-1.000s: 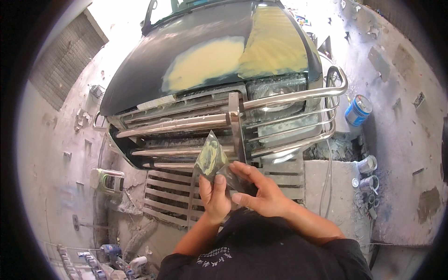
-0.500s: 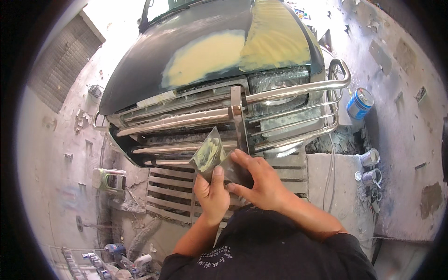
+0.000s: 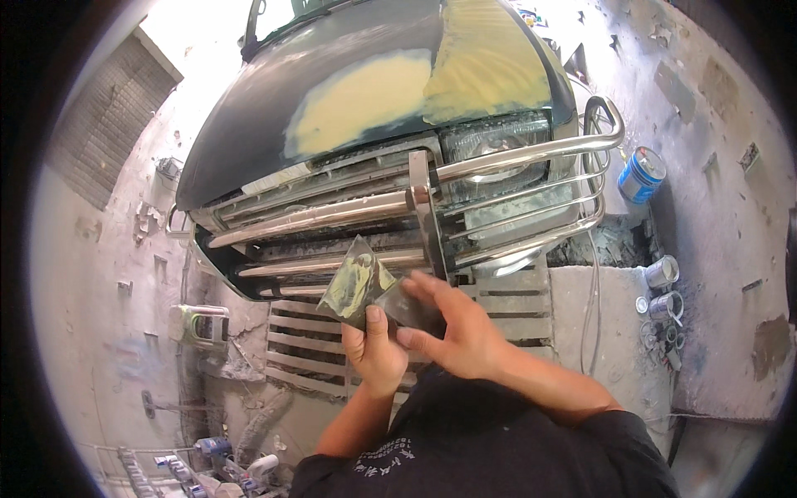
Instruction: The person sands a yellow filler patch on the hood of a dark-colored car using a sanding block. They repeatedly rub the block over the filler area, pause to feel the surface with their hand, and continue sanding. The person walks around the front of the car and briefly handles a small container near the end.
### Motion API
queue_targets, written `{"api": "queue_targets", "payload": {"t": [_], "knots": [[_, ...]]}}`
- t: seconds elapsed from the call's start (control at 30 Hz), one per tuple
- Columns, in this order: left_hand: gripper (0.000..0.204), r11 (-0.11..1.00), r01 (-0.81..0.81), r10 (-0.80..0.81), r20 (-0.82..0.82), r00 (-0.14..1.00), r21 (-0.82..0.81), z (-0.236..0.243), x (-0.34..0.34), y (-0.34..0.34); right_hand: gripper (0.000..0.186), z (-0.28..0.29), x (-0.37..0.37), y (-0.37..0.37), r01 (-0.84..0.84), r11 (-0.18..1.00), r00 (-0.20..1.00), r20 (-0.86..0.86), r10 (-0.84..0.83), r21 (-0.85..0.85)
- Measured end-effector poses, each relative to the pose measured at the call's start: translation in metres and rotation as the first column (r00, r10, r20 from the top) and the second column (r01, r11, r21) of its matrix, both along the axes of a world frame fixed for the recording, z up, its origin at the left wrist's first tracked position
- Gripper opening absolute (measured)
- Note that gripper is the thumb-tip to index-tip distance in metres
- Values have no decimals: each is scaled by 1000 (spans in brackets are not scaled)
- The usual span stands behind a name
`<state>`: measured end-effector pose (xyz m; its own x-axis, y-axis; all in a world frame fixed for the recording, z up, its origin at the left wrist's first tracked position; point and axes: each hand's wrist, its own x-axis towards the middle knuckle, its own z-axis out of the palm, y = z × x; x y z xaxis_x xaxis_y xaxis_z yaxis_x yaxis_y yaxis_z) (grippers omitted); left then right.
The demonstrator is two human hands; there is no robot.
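My left hand (image 3: 374, 353) is closed on a thin dark plate (image 3: 349, 290) smeared with pale yellow-green paste. My right hand (image 3: 461, 332) grips a second flat dark spreader (image 3: 407, 311), held against the first plate's right side, with fingers along its far edge and thumb near my left hand. Both are in front of the chrome bull bar (image 3: 320, 217) of a dark vehicle, whose hood (image 3: 241, 124) carries large matte patches of pale yellow filler (image 3: 357, 100).
A concrete slatted grate (image 3: 303, 340) lies below the bumper. At right stand a blue can (image 3: 641, 178) and several silver cans (image 3: 662, 270), with a hose (image 3: 591, 332) running alongside. At left are a green-and-white object (image 3: 199, 328) and, farther down, assorted tools and containers (image 3: 212, 448).
My hands have shifted slightly left. The paste-covered plate has tilted further leftward, its tip moving left, while the right-hand spreader stays against it.
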<state>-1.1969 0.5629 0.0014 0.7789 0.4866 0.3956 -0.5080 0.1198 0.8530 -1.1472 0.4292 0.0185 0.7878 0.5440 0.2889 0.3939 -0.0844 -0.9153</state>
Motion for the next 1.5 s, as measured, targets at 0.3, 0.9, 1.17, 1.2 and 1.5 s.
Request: {"api": "queue_targets", "payload": {"t": [0.3, 0.9, 1.17, 1.2, 1.5], "knots": [[35, 996, 43, -43, 2, 999, -82, 10, -1, 2, 72, 3, -7, 0, -10, 997, 997, 73, 16, -79], [33, 986, 125, -127, -16, 992, -112, 14, 3, 4, 67, 15, 12, -4, 123, 987, 972, 214, -99, -100], [33, 989, 127, -133, -73, 988, -81, 5, 2, 7, 70, 13, 17, -5, 131, 988, 962, 250, -107, -79], [33, 983, 154, -162, -77, 984, -101, 7, 4, 8, 70, 15, 17, -5, 112, 984, 970, 232, -77, -141], [38, 976, 184, -198, -131, 971, -112, 1, 4, 12, 68, 9, 9, -4, 104, 977, 977, 205, -65, -185]]}}
